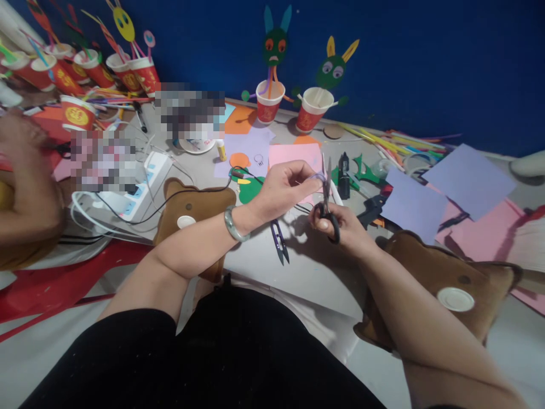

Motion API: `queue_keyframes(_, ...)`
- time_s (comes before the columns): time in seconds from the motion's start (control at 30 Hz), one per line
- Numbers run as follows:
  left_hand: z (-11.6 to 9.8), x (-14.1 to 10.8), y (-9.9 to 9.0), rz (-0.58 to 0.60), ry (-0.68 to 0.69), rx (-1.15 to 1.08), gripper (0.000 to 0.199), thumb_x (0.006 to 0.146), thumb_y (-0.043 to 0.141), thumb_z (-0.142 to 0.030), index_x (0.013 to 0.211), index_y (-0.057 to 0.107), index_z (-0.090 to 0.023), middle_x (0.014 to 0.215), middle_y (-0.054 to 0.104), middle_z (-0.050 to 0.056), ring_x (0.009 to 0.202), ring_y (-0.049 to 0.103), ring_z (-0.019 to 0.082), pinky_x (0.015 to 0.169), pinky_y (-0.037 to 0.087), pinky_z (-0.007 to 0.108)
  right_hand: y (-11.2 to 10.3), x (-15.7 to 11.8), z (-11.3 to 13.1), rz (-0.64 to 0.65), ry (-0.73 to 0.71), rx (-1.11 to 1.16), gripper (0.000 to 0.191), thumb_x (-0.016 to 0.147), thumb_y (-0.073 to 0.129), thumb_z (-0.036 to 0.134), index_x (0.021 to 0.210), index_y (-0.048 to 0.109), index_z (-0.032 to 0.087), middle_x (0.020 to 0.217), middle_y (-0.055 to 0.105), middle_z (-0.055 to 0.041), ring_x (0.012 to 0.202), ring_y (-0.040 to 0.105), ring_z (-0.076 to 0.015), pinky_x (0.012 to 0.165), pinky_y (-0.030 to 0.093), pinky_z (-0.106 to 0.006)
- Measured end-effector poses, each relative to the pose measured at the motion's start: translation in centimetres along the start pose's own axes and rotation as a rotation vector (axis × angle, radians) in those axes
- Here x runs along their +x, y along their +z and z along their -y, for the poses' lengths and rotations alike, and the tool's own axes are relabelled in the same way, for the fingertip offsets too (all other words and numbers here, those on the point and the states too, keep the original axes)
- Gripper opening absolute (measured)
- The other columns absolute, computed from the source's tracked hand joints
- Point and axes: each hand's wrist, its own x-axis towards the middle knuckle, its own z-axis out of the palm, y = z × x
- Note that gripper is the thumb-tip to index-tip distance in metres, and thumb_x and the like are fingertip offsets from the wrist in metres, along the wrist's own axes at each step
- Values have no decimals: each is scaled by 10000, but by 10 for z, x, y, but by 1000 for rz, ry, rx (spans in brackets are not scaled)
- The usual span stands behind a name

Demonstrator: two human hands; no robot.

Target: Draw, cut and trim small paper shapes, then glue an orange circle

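Observation:
Black-handled scissors (pixel 327 207) are in my right hand (pixel 340 227), its fingers wrapped round the handles and the blades pointing up, slightly apart. My left hand (pixel 287 187), with a bangle on the wrist, pinches a small purple piece (pixel 317 176) close beside the blades. Dark thread snips (pixel 280 243) lie on the table just below my left hand. Green paper (pixel 251 190) is partly hidden behind that hand, and a pink sheet (pixel 293 156) lies beyond it.
Two red cups (pixel 269 105) with green paper heads stand at the back. Brown cushions (pixel 191 207) flank the work area. A power strip (pixel 147 184) and cables lie left, near another person's arm (pixel 29 182). Purple sheets (pixel 415 201) and a glue gun (pixel 374 209) lie right.

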Motion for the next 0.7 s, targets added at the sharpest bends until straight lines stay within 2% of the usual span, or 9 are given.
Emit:
queue_keyframes(0.37, 5, 0, 1, -7, -22, 2, 363, 792, 863, -429, 705, 618, -176, 694, 593, -25, 671, 514, 83, 650, 457, 258, 1, 1, 2, -25, 32, 10, 721, 598, 805, 917, 678, 603, 229, 642, 567, -16, 606, 456, -163, 574, 369, -327)
queue_keyframes(0.7, 7, 0, 1, -8, -19, 24, 279, 814, 818, -328, 705, 609, -179, 697, 595, -25, 673, 517, 83, 650, 465, 252, 0, 1, 5, -21, 14, -43, 712, 646, 758, 934, 654, 594, 241, 620, 565, -22, 592, 471, -176, 561, 390, -352)
